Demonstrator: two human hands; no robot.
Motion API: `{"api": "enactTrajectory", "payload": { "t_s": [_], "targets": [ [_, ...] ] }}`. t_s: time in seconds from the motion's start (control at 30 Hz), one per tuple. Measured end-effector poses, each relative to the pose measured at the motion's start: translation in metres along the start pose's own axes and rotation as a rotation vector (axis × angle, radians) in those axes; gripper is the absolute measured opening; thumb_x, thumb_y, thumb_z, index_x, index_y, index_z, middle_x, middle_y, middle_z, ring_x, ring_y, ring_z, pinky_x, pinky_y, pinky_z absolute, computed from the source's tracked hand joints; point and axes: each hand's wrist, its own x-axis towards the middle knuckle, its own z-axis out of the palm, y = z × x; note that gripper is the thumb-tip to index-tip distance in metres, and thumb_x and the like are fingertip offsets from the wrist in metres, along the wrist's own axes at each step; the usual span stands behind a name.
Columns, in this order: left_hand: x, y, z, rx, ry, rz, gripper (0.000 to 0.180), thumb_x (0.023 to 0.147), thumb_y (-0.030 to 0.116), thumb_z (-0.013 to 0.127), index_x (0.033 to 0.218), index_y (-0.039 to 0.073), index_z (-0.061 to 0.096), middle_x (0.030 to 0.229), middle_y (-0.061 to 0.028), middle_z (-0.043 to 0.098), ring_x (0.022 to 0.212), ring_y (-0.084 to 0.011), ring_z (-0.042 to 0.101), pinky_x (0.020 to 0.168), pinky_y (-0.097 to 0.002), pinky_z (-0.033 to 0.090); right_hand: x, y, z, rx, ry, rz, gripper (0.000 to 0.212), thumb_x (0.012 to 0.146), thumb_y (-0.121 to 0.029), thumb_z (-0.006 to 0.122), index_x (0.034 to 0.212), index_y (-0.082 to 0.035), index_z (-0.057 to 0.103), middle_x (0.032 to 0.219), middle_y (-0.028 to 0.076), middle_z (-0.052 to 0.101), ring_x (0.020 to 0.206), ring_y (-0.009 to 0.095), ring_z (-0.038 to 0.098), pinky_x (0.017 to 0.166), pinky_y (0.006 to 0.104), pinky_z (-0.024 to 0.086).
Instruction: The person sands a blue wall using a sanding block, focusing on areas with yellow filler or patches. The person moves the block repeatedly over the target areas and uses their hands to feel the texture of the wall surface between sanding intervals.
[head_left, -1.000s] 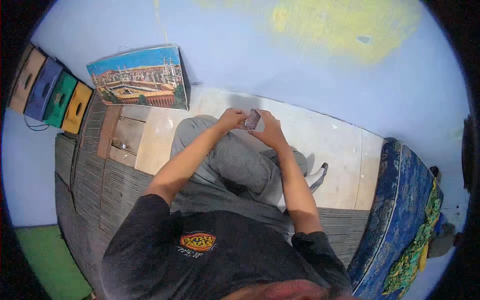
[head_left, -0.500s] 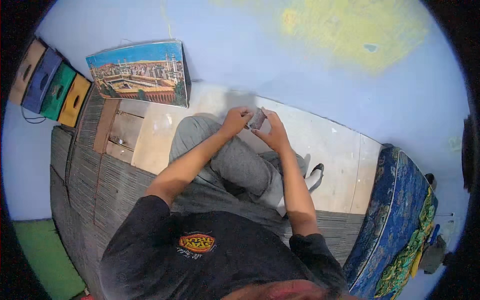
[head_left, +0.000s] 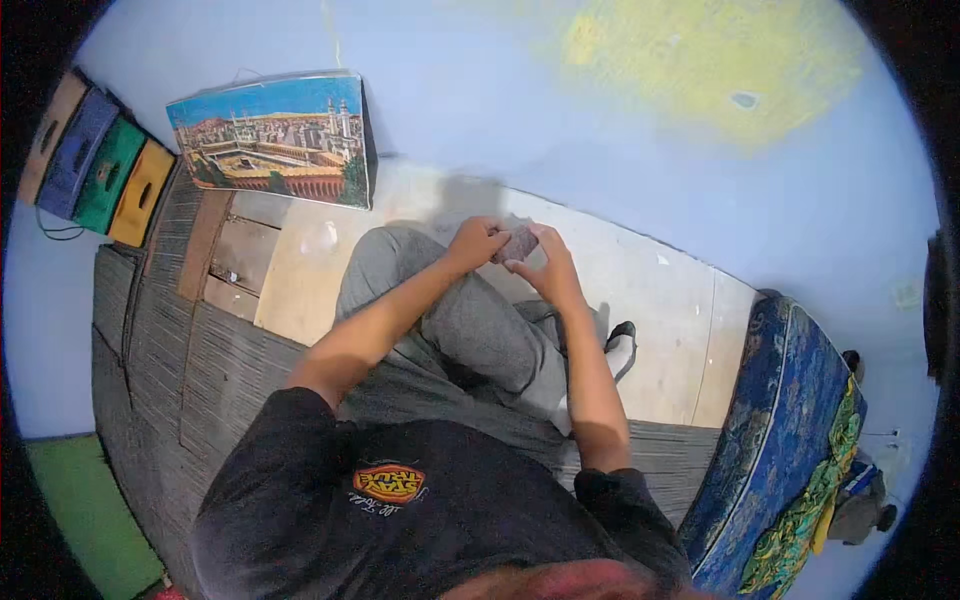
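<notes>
Both hands met just above the raised grey-trousered knee [head_left: 470,320], where the left hand [head_left: 478,243] and right hand [head_left: 540,262] pinched a small dark object [head_left: 521,241] between their fingertips. The step looked like close fingerwork on it; the next move probably called for a steady two-handed pinch.

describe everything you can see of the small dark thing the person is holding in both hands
The small dark object is flat and roughly rectangular, greyish-brown with a faint purple cast; its material and any detail are too small to tell. It is held above the raised knee in grey trousers, in front of the pale floor. The left hand grips its left edge and the right hand its right and lower edge, so fingers cover much of it. It sits slightly tilted, its face turned up toward the person.
</notes>
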Motion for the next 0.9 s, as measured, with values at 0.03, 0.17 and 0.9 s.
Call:
{"api": "enactTrajectory", "payload": {
  "t_s": [0.03,0.17,0.9],
  "targets": [
    [0.0,0.002,0.002,-0.05,-0.024,-0.018,0.024,0.091,0.02,0.062,0.096,-0.002,0.07,0.073,-0.0084,0.067,0.061,-0.0131,0.064,0.055,-0.0293,0.053,0.0,-0.007,-0.006,0.003,-0.005,0.016,0.07,0.071,-0.025,0.084,0.129,-0.003,0.052,0.128,0.019,0.055,0.12,0.035,0.053,0.1,0.0408,0.045],
    [0.002,0.006,0.005,-0.087,-0.111,-0.068,0.022,0.09,0.021,0.063,0.095,0.0,0.071,0.071,-0.0074,0.067,0.062,-0.0129,0.063,0.056,-0.0303,0.053,-0.002,0.003,-0.016,0.077,-0.013,0.039,0.047,0.078,-0.016,0.077,0.12,-0.004,0.061,0.114,0.016,0.064,0.108,0.033,0.061,0.092,0.0382,0.049],
    [-0.001,-0.016,0.009,0.205,-0.271,0.236,0.025,0.089,0.027,0.063,0.095,0.004,0.071,0.077,-0.0136,0.066,0.064,-0.0195,0.062,0.064,-0.037,0.05,-0.01,0.007,-0.018,0.163,-0.199,0.28,0.018,0.08,-0.012,0.073,0.091,0.0,0.063,0.079,0.013,0.064,0.071,0.025,0.06,0.066,0.035,0.048]
  ]
}}
